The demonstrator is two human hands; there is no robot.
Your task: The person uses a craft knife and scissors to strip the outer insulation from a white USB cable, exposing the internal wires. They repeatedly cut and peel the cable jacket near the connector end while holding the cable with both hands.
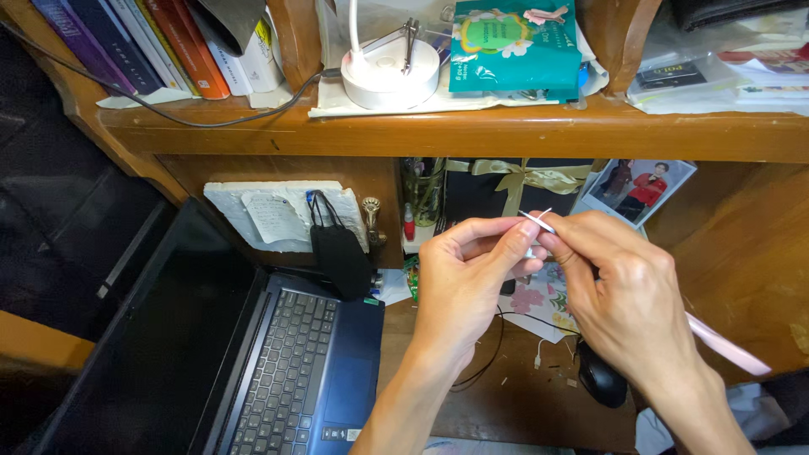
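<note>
Two hands, left hand [462, 278] and right hand [619, 291], fingers clamped on pink ribbon [726, 347], below teal package [512, 42].

Left hand [462, 282] and right hand [619, 291] pinch a paper strip [537, 221].

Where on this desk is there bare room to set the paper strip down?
Bare wood shows right of the black mouse, along the right side panel, and a smaller patch between the laptop and the mouse, crossed by a thin cable. Behind the left hand and right hand it is crowded with papers.
</note>
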